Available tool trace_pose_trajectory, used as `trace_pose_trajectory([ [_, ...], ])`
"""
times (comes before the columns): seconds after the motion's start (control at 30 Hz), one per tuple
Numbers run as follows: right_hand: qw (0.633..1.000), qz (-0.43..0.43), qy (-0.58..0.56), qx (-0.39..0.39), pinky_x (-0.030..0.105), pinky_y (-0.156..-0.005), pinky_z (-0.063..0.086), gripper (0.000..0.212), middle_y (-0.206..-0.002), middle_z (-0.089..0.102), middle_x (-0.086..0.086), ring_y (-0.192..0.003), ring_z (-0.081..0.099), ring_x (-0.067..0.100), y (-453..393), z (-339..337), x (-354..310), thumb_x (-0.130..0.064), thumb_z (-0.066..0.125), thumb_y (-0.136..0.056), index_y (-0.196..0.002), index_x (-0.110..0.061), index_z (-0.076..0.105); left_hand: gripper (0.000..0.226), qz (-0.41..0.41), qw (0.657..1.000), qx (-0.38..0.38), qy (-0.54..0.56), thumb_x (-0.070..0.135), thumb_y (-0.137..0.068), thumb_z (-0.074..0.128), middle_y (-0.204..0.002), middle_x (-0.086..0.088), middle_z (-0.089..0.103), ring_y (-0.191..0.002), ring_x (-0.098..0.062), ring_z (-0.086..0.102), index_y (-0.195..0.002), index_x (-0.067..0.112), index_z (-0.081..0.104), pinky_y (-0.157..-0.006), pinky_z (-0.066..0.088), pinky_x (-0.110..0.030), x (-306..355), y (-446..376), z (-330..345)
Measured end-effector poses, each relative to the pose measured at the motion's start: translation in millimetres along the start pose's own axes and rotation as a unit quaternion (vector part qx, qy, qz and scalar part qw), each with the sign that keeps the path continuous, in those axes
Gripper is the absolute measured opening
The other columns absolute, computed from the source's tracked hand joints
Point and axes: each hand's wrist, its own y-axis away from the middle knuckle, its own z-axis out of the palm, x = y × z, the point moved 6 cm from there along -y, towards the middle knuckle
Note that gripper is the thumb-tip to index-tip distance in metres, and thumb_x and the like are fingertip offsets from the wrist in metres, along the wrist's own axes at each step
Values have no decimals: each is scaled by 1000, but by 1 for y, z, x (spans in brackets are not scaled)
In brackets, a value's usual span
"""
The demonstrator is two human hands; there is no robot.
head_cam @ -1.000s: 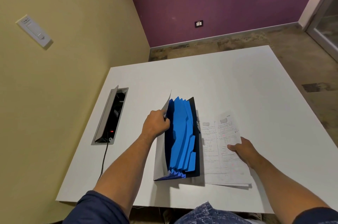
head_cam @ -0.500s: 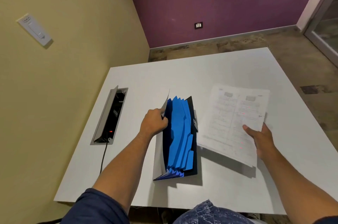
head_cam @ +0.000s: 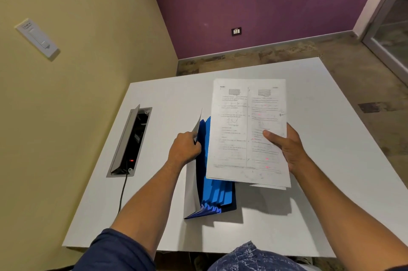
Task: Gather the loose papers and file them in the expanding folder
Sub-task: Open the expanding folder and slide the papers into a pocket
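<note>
Both hands are busy over the white table (head_cam: 320,85). Left hand (head_cam: 184,151) pinches the grey front flap of the expanding folder (head_cam: 217,193) and holds it pulled back, so the blue dividers stand fanned open just to its right. Right hand (head_cam: 287,145) grips a stack of printed papers (head_cam: 242,129) by the right edge, thumb on the top sheet, lifted off the table and overlapping the folder's far half. Beyond the left hand sits an open cable box (head_cam: 130,141) with a cord.
</note>
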Motion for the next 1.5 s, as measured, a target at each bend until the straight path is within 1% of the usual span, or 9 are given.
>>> trace_pose_trajectory([
  [0.17,998,13,-55,-35,44,-83,60,43,-132,68,14,-113,68,35,2,21,-1,-3,66,-89,-130,-18,63,13,-8,1000,-2,-6,21,-84,60,-64,-1,68,-56,-21,64,-79,12,67,-50,58,-37,-4,-2,-1],
  [0.27,995,18,-74,-64,46,-88,59,48,-137,63,17,-117,66,36,1,25,3,-3,66,-91,-136,-16,59,16,-9,1000,-7,-14,15,-84,59,-63,0,62,-53,-16,53,-69,13,58,-43,36,-22,-2,-1,-2],
  [0.47,995,39,-38,-80,47,-90,59,48,-132,67,17,-115,68,37,5,31,11,0,66,-90,-137,-10,58,40,7,999,-14,-39,19,-91,55,-57,3,46,-51,-10,39,-57,20,34,-46,25,-24,7,3,-8],
  [0.7,994,59,87,-15,55,-100,53,46,-125,73,10,-115,69,33,1,7,26,1,74,-87,-130,-11,63,22,-29,999,-14,24,22,-86,56,-65,-7,69,-56,-23,68,-80,3,67,-55,63,-39,-6,-1,-5],
  [0.87,972,28,232,-26,29,-88,57,48,-120,71,-7,-114,68,19,5,15,13,-5,74,-89,-132,-18,60,19,-28,999,-18,16,9,-87,52,-72,-15,70,-62,-29,70,-83,-5,64,-57,61,-44,-3,-1,-3],
  [1.0,931,11,362,-49,40,-94,58,53,-127,66,-6,-115,63,18,4,36,1,-15,71,-91,-139,-26,53,20,-28,1000,-2,0,10,-87,53,-74,-17,69,-67,-33,70,-84,-6,64,-62,60,-48,-1,-1,-1],
  [1.1,905,29,415,-87,45,-75,63,55,-121,66,-6,-98,70,26,7,52,-5,-18,67,-88,-138,-32,49,21,-33,999,14,3,9,-87,52,-70,-16,66,-61,-30,65,-80,-9,61,-55,55,-40,-1,-1,0],
  [1.3,833,35,543,-99,39,-82,59,58,-124,64,-2,-104,64,21,8,81,-1,-20,63,-87,-141,-28,44,19,-42,999,13,1,11,-89,55,-74,-15,67,-68,-32,69,-84,-5,64,-63,61,-46,-1,-3,1],
  [1.5,818,27,571,-70,31,-68,57,55,-118,63,3,-93,63,22,5,100,1,-13,60,-90,-141,-23,41,17,-37,999,6,-3,9,-85,53,-71,-16,65,-61,-32,65,-79,-6,60,-58,59,-46,-2,-4,6],
])
